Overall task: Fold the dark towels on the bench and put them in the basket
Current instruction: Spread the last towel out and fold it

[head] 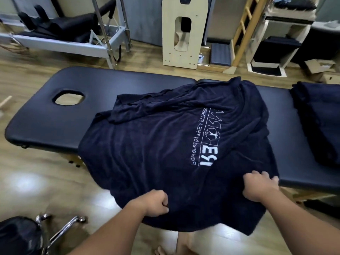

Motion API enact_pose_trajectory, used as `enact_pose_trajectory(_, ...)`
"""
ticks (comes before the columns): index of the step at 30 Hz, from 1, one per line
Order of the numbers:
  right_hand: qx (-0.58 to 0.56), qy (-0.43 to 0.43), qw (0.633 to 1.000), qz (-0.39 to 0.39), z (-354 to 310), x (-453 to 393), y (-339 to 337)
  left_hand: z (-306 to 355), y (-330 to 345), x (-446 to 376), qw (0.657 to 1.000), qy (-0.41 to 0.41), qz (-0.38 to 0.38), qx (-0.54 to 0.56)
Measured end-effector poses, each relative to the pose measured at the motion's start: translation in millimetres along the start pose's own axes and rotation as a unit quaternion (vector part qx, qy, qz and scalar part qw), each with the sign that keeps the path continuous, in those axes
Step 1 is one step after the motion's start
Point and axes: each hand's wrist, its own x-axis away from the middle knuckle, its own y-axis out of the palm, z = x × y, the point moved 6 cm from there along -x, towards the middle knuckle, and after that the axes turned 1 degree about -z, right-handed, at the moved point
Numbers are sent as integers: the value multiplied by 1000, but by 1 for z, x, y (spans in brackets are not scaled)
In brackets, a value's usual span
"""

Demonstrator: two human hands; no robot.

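Note:
A dark navy towel (pixel 165 144) with white mirrored lettering lies spread and rumpled across the black padded bench (pixel 46 122), its near part hanging over the front edge. My left hand (pixel 156 203) grips the near edge of this towel with curled fingers. My right hand (pixel 259 186) holds the towel's near right side, fingers curled into the cloth. Further dark towels (pixel 316 118) lie piled on the right end of the bench. No basket is in view.
The bench has a face hole (pixel 69 98) at its left end. A chrome stool base (pixel 60 229) stands at the lower left on the wooden floor. Exercise frames, a pale wooden panel (pixel 181 32) and cardboard boxes stand behind the bench.

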Motion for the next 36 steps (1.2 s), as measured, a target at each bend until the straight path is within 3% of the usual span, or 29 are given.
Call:
enact_pose_trajectory(5,-52,-58,995,66,-37,7,-19,0,-57,6,994,6,108,-32)
enact_pose_trajectory(15,-124,-91,980,128,-50,-39,-86,11,-169,-31,976,2,212,-50)
enact_pose_trajectory(17,-135,-100,977,131,-52,-66,-102,12,-190,-53,972,-33,224,-66)
enact_pose_trajectory(22,-148,-136,970,139,-68,-137,-144,3,-219,-107,971,-170,162,-46)
enact_pose_trajectory(26,-156,-162,966,131,-83,-186,-181,6,-262,-130,939,-185,283,-67)
enact_pose_trajectory(30,-152,-187,961,140,-102,-226,-222,15,-315,-138,906,-160,392,-1)
enact_pose_trajectory(33,-165,-189,954,164,-114,-257,-253,0,-354,-146,875,-198,438,55)
enact_pose_trajectory(36,-193,-175,950,173,-126,-292,-280,-22,-382,-168,888,-241,368,135)
